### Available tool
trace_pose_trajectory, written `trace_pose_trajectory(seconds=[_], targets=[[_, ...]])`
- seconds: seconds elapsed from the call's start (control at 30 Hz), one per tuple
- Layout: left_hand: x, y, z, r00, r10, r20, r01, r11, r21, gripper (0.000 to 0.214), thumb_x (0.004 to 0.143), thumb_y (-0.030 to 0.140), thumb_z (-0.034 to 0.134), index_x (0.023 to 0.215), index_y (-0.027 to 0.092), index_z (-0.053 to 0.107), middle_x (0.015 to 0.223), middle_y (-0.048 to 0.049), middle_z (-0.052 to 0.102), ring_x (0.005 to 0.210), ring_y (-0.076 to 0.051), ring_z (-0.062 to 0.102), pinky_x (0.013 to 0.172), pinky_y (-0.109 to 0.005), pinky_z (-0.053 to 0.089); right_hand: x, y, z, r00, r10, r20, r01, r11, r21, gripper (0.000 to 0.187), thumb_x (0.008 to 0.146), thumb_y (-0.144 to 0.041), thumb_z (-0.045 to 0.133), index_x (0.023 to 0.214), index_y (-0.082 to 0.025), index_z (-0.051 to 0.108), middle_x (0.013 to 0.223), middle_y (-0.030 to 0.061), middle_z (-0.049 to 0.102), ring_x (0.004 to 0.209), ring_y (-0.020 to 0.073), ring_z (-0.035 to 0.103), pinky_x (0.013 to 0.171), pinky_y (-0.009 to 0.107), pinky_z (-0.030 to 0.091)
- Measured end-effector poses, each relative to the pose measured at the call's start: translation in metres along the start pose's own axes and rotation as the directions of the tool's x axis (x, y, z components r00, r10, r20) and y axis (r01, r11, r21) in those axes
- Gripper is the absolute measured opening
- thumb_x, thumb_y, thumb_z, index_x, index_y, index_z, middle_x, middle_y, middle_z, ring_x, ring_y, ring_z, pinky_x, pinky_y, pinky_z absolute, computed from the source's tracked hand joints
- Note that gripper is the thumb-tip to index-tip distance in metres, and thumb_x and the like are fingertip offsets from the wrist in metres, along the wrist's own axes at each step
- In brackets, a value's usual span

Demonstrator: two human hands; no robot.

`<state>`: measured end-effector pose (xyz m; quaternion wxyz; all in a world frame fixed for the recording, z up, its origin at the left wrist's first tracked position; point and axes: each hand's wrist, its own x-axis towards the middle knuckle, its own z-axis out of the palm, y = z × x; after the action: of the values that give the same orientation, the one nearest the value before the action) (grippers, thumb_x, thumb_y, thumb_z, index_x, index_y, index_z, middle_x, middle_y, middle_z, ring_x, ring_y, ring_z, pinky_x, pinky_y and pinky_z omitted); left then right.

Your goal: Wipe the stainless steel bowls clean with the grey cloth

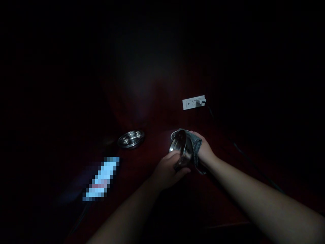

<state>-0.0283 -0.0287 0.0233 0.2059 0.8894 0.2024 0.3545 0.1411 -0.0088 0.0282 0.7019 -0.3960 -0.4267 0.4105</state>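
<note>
Both hands busy at 1 item: the shiny round stainless-steel bowl (186, 152). It's right of centre on the dark-red table (152, 149), well in from the near edge; can't tell whether it touches the tabletop.

Key relation: bowl sits between the 2 hands, tipped well off level. Round, so no long axis; tilt is what counts. Too dim to be sure which way the mouth faces.

Left hand (167, 169): partly curled, fingers over the bowl's left side, thumb apart and lower, near its underside. Looks like the steadying grip.

Right hand (205, 149): bent round the grey-blue fabric cloth (197, 145), which lies against the bowl's right side. Finger closure hidden behind it, can't tell.

Pale curved rim (173, 134) shows just behind the bowl, owner unclear.

Left hand is nearer the shallow round steel dish (131, 139), which lies left and slightly farther from the near edge, well apart from both hands.
</note>
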Motion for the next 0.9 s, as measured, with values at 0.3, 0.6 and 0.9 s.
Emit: trace_pose_trajectory(seconds=[0.3,0.6,0.9], targets=[[0.000,-0.007,0.002,1.000,0.027,-0.013,-0.026,0.999,0.042,0.023,0.080,0.030,0.060,0.100,0.018,0.061,0.104,-0.0097,0.065,0.098,-0.021,0.060,0.087,-0.036,0.049,-0.006,0.006,0.003,0.999,-0.034,-0.011,0.033,0.999,-0.039,0.032,0.081,-0.047,0.053,0.100,-0.024,0.065,0.101,0.0023,0.068,0.097,0.0240,0.061,0.092,0.040,0.043],[-0.001,-0.004,0.001,0.998,0.031,-0.063,-0.030,0.999,0.015,0.021,0.080,0.029,0.060,0.097,0.017,0.060,0.095,-0.0077,0.066,0.087,-0.019,0.062,0.080,-0.033,0.050,-0.013,0.004,0.000,0.964,-0.155,0.217,0.189,0.970,-0.150,0.050,0.087,-0.054,0.044,0.129,-0.027,0.048,0.135,0.0039,0.051,0.126,0.0227,0.044,0.110,0.041,0.026],[-0.003,-0.002,0.001,0.992,-0.046,-0.115,0.046,0.999,-0.005,0.023,0.079,0.032,0.063,0.097,0.017,0.059,0.093,-0.0060,0.067,0.083,-0.018,0.063,0.075,-0.031,0.051,-0.018,-0.010,0.001,0.933,-0.142,0.331,0.216,0.956,-0.199,0.050,0.085,-0.052,0.050,0.126,-0.025,0.050,0.129,0.0057,0.055,0.122,0.0238,0.047,0.105,0.041,0.033]])
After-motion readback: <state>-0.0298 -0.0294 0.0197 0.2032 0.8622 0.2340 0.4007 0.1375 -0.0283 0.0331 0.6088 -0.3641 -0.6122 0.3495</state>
